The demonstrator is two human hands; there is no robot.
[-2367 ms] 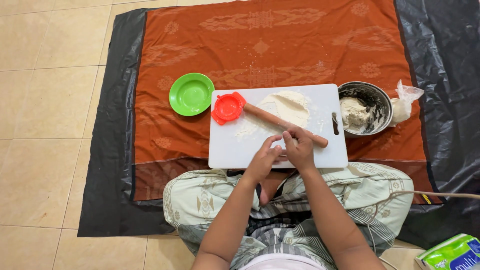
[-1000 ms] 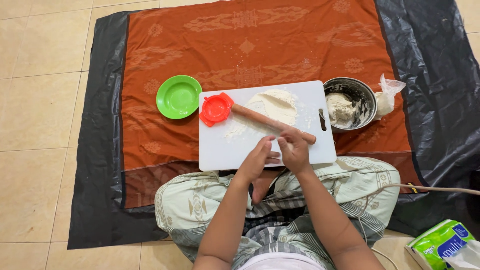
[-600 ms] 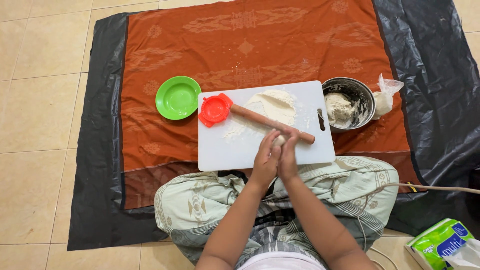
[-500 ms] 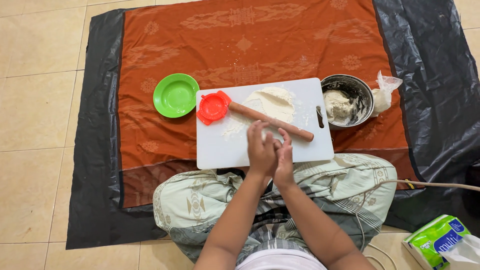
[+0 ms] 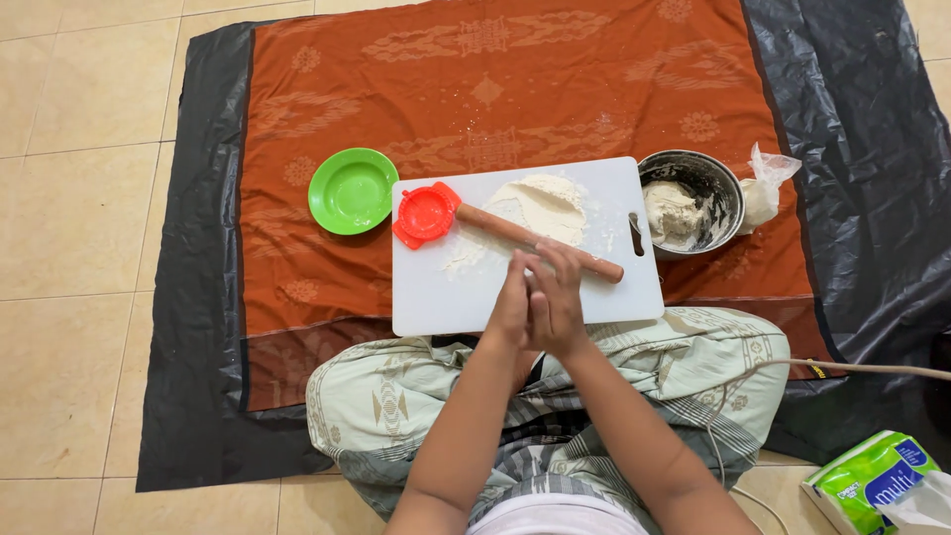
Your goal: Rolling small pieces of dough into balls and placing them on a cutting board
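Observation:
My left hand [image 5: 510, 302] and my right hand [image 5: 562, 295] are pressed together palm to palm above the near edge of a white cutting board [image 5: 436, 297]. A small pale piece of dough seen between my fingers earlier is now hidden between the palms. Just beyond my fingertips a wooden rolling pin [image 5: 500, 231] lies slanted across the board. Its left end meets a red round dumpling mould [image 5: 424, 213]. A flattened patch of floury dough [image 5: 543, 198] lies behind the pin.
A green plastic plate [image 5: 353, 190] sits left of the board. A metal bowl [image 5: 728, 183] with a dough lump [image 5: 672, 210] and a clear plastic bag [image 5: 765, 188] stand to the right. All rest on an orange cloth [image 5: 495, 79] over black sheeting [image 5: 852, 149]. A green tissue pack [image 5: 877, 485] lies at the lower right.
My fingertips were pinching a small pale piece over the board; my hands have since closed flat against each other around it. The view shifted slightly.

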